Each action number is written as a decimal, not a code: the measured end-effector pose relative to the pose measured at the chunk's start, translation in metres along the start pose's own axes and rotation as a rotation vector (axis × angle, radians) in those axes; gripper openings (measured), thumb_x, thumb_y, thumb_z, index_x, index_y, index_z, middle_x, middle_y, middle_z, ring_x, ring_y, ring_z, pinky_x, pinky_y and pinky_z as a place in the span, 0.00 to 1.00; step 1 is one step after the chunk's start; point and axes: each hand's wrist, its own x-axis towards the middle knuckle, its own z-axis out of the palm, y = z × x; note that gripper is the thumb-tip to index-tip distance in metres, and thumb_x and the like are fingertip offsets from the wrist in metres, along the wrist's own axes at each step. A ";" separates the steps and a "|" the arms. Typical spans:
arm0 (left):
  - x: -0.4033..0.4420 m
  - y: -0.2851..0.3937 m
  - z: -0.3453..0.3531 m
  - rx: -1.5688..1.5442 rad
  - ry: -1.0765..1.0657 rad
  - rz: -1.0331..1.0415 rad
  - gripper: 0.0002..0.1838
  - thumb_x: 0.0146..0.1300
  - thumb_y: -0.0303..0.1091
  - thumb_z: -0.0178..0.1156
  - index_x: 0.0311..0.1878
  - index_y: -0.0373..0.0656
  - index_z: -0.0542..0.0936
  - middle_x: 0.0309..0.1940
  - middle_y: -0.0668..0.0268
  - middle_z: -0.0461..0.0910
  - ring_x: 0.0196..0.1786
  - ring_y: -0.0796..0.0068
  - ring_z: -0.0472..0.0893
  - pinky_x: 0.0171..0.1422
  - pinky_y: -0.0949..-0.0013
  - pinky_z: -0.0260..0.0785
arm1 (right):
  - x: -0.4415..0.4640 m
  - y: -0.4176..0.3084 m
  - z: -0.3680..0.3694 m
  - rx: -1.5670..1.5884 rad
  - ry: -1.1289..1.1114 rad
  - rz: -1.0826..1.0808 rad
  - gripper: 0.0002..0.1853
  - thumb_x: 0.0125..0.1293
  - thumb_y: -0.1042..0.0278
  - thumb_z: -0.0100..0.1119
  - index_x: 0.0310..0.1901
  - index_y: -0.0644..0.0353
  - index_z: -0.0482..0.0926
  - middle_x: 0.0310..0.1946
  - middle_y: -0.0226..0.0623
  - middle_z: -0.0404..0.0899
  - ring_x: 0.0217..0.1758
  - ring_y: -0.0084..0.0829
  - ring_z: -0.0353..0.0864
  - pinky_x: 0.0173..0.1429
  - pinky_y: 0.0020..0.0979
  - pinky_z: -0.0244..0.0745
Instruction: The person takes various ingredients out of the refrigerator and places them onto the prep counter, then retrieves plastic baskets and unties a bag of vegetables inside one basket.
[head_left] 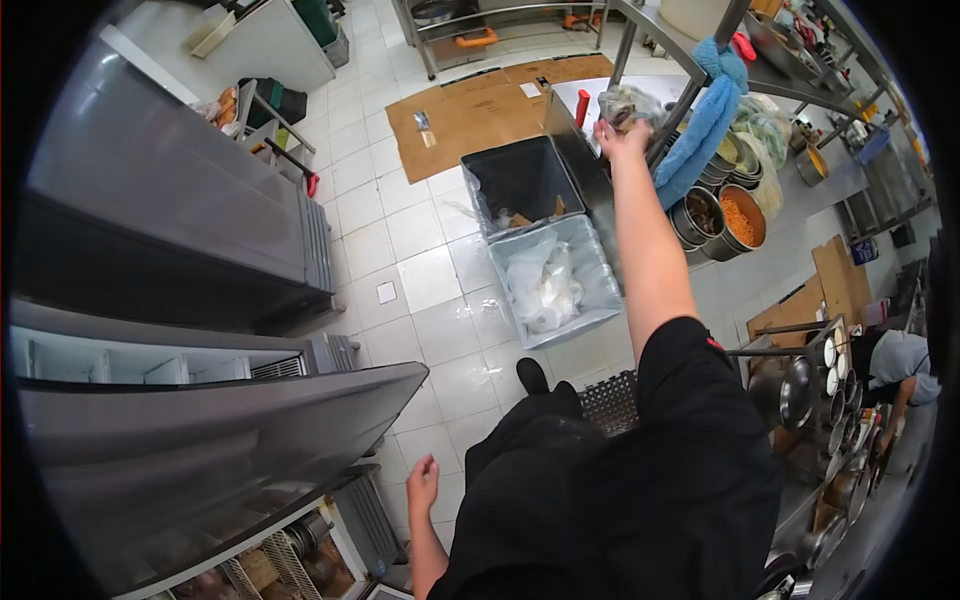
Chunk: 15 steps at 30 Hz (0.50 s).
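My right hand is stretched forward to the steel counter, its fingers closed on a clear plastic bag with something dark inside. Part of the grip is hidden by the bag. A red-handled tool lies just left of the bag. Right of my wrist, a blue towel is tied round a steel post. My left hand hangs low beside the open fridge door, fingers loosely bent and holding nothing.
Below the counter stand a dark bin and a grey bin lined with plastic. Round metal pots, one with shredded orange food, sit at the right. Flattened cardboard covers some floor. A co-worker bends at far right.
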 end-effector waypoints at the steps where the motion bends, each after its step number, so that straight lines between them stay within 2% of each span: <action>1: -0.018 -0.030 0.007 -0.011 -0.017 -0.044 0.20 0.73 0.41 0.61 0.60 0.38 0.81 0.50 0.57 0.87 0.52 0.67 0.85 0.58 0.65 0.75 | -0.001 0.013 -0.014 -0.041 -0.055 0.074 0.35 0.73 0.36 0.45 0.62 0.63 0.71 0.58 0.50 0.73 0.59 0.48 0.73 0.60 0.53 0.75; 2: -0.033 -0.052 0.015 -0.026 -0.031 -0.085 0.19 0.73 0.40 0.61 0.60 0.38 0.81 0.50 0.58 0.87 0.52 0.68 0.85 0.59 0.66 0.75 | -0.062 0.035 -0.023 -0.194 -0.199 0.056 0.31 0.74 0.41 0.47 0.60 0.64 0.71 0.51 0.50 0.78 0.52 0.45 0.79 0.56 0.50 0.79; 3: -0.048 -0.058 0.019 -0.031 -0.022 -0.082 0.19 0.73 0.40 0.61 0.60 0.38 0.81 0.50 0.58 0.87 0.52 0.68 0.85 0.59 0.66 0.75 | -0.106 0.062 -0.045 -0.340 -0.464 0.069 0.26 0.75 0.45 0.49 0.58 0.62 0.74 0.44 0.45 0.82 0.45 0.41 0.83 0.53 0.46 0.81; 4: -0.068 -0.064 0.026 -0.137 -0.013 -0.181 0.19 0.73 0.40 0.61 0.60 0.37 0.81 0.49 0.58 0.87 0.52 0.69 0.85 0.59 0.66 0.75 | -0.190 0.095 -0.047 -0.439 -0.456 0.202 0.22 0.75 0.50 0.50 0.56 0.61 0.76 0.43 0.43 0.84 0.44 0.38 0.85 0.51 0.44 0.82; 5: -0.086 -0.070 0.031 -0.245 -0.002 -0.283 0.19 0.73 0.40 0.61 0.60 0.37 0.81 0.49 0.59 0.87 0.52 0.71 0.85 0.59 0.67 0.75 | -0.230 0.156 -0.090 -0.438 -0.565 0.258 0.19 0.77 0.53 0.48 0.55 0.60 0.78 0.43 0.41 0.85 0.45 0.38 0.85 0.49 0.45 0.83; 6: -0.100 -0.077 0.035 -0.256 0.013 -0.288 0.19 0.73 0.40 0.61 0.60 0.37 0.81 0.49 0.59 0.87 0.52 0.71 0.85 0.59 0.67 0.75 | -0.291 0.206 -0.136 -0.513 -0.643 0.477 0.19 0.75 0.54 0.54 0.56 0.60 0.78 0.49 0.42 0.84 0.43 0.37 0.86 0.45 0.40 0.84; 7: -0.112 -0.087 0.040 -0.367 0.002 -0.317 0.20 0.73 0.40 0.61 0.60 0.37 0.81 0.49 0.59 0.87 0.52 0.72 0.84 0.59 0.68 0.75 | -0.352 0.249 -0.174 -0.779 -0.731 0.766 0.16 0.73 0.61 0.55 0.58 0.57 0.77 0.50 0.38 0.84 0.44 0.34 0.86 0.45 0.39 0.83; 8: -0.126 -0.101 0.043 -0.484 0.004 -0.347 0.20 0.73 0.41 0.62 0.60 0.37 0.81 0.49 0.59 0.87 0.52 0.72 0.84 0.59 0.68 0.75 | -0.428 0.263 -0.191 -0.994 -1.038 0.876 0.16 0.70 0.66 0.54 0.58 0.54 0.77 0.50 0.35 0.84 0.44 0.33 0.86 0.44 0.38 0.83; 9: -0.138 -0.115 0.044 -0.514 0.056 -0.362 0.20 0.73 0.41 0.62 0.60 0.37 0.81 0.49 0.59 0.87 0.52 0.72 0.84 0.59 0.68 0.75 | -0.494 0.284 -0.206 -1.283 -1.176 1.050 0.20 0.68 0.68 0.56 0.61 0.54 0.77 0.50 0.34 0.84 0.45 0.33 0.86 0.43 0.36 0.83; 10: -0.145 -0.124 0.044 -0.429 0.082 -0.284 0.20 0.73 0.42 0.61 0.60 0.37 0.81 0.49 0.58 0.87 0.53 0.72 0.84 0.59 0.68 0.75 | -0.543 0.306 -0.229 -1.383 -1.516 1.138 0.24 0.70 0.66 0.58 0.67 0.57 0.74 0.54 0.37 0.84 0.46 0.33 0.86 0.47 0.36 0.83; 11: -0.154 -0.133 0.044 -0.352 0.129 -0.227 0.20 0.73 0.43 0.61 0.60 0.37 0.81 0.49 0.58 0.87 0.54 0.71 0.85 0.59 0.68 0.75 | -0.581 0.318 -0.224 -1.401 -1.621 1.203 0.24 0.70 0.66 0.58 0.67 0.57 0.74 0.54 0.37 0.84 0.46 0.33 0.86 0.47 0.36 0.83; 13: -0.171 -0.150 0.036 -0.152 0.256 -0.290 0.21 0.73 0.44 0.60 0.59 0.38 0.81 0.50 0.56 0.87 0.54 0.68 0.85 0.60 0.66 0.75 | -0.657 0.330 -0.209 -1.137 -2.656 0.969 0.26 0.72 0.62 0.60 0.70 0.58 0.71 0.59 0.42 0.82 0.49 0.34 0.87 0.53 0.35 0.81; 15: -0.200 -0.169 0.028 -0.310 0.475 -0.291 0.20 0.73 0.44 0.60 0.58 0.38 0.81 0.49 0.55 0.86 0.53 0.65 0.86 0.59 0.65 0.76 | -0.693 0.368 -0.221 -1.336 -2.691 1.117 0.26 0.73 0.57 0.62 0.69 0.55 0.73 0.62 0.48 0.80 0.51 0.39 0.87 0.57 0.35 0.80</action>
